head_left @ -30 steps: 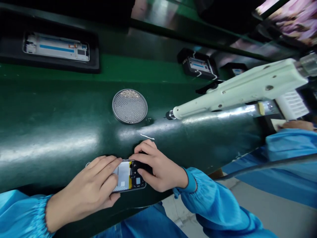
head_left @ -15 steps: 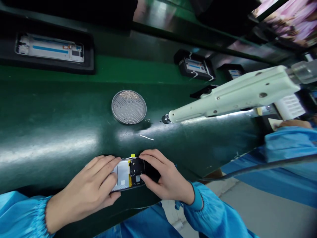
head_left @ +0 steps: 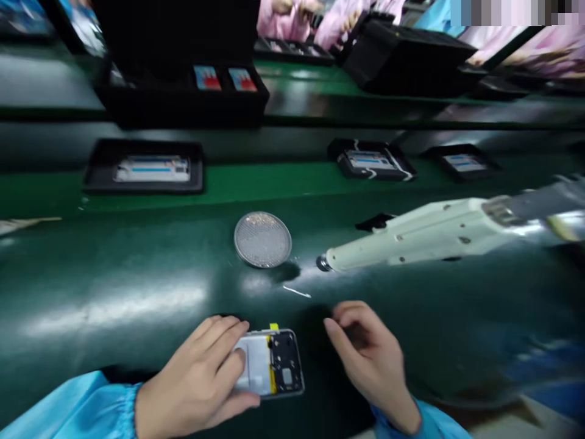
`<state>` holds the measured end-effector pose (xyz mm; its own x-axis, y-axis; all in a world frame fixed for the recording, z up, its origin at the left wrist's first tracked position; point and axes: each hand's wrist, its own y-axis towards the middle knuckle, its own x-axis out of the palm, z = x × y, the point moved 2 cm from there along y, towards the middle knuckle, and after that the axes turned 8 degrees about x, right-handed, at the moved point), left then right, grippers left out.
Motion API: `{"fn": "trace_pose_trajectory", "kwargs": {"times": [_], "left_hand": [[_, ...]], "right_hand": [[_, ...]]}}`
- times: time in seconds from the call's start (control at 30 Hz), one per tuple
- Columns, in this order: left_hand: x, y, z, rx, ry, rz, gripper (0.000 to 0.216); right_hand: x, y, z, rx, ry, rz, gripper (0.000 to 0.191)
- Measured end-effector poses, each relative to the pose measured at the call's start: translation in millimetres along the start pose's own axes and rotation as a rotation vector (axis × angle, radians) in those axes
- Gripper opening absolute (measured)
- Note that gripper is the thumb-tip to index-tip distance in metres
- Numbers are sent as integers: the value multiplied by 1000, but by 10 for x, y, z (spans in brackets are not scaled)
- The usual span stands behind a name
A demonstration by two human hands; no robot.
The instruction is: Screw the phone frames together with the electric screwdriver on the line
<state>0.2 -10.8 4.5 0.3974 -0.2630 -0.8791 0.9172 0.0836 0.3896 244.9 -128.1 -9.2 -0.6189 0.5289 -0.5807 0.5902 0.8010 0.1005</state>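
An opened phone, back cover off with a white battery and black board showing, lies on the green bench near its front edge. My left hand grips the phone's left end, thumb under, fingers on top. My right hand hovers just right of the phone, off it, fingers loosely curled with nothing in them. A white electric screwdriver hangs above the bench to the right, tip pointing left toward a round perforated metal dish.
A thin white sliver lies on the green bench behind the phone. Black trays with phone frames sit on the belt beyond. Black boxes stand further back. Other people in pink sleeves work at the far side.
My right hand has let go of the phone and drawn away to the right. The view has tilted up, showing more of the belt. My left hand still holds the phone.
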Motion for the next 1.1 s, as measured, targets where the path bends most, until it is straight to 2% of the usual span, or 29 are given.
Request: {"fn": "trace_pose_trajectory", "kwargs": {"times": [0.07, 0.13, 0.2, 0.27, 0.37, 0.47, 0.53, 0.6, 0.7, 0.77, 0.93, 1.03, 1.1], "left_hand": [[-119, -3, -268, -66, 175, -17, 14], [-335, -13, -714, -195, 372, -55, 9], [-624, -14, -1264, -331, 502, -83, 13], [-906, 3, -1817, -459, 587, -145, 19], [-1183, 49, -2457, -581, 615, -309, 25], [-1247, 89, -2749, -617, 584, -471, 28], [-1225, 100, -2782, -620, 580, -518, 27], [-1200, 97, -2746, -615, 591, -522, 26], [-1179, 83, -2643, -578, 610, -509, 44], [-1170, 82, -2560, -542, 619, -499, 53], [-1139, 93, -2338, -500, 628, -462, 42], [-1135, 54, -2140, -465, 608, -402, 33], [-1135, -20, -1954, -440, 575, -344, 27]], "right_hand": [[-21, 102, 85, 57, 60, 172, 21], [-33, 243, 117, 95, 175, 253, 48], [-43, 411, 79, 91, 297, 253, 73], [-46, 596, -5, 63, 384, 192, 80], [-35, 867, -132, 66, 414, 137, 73], [-25, 1071, -233, 115, 361, 122, 38], [-41, 1146, -296, 128, 400, 98, 25], [-84, 1184, -352, 129, 478, 102, 23], [-166, 1215, -414, 136, 628, 96, 44], [-218, 1231, -445, 114, 717, 104, 50], [-283, 1219, -520, 21, 828, 132, 44], [-307, 1160, -602, -34, 923, 97, 41], [-327, 1109, -668, -78, 969, 78, 49]]}}
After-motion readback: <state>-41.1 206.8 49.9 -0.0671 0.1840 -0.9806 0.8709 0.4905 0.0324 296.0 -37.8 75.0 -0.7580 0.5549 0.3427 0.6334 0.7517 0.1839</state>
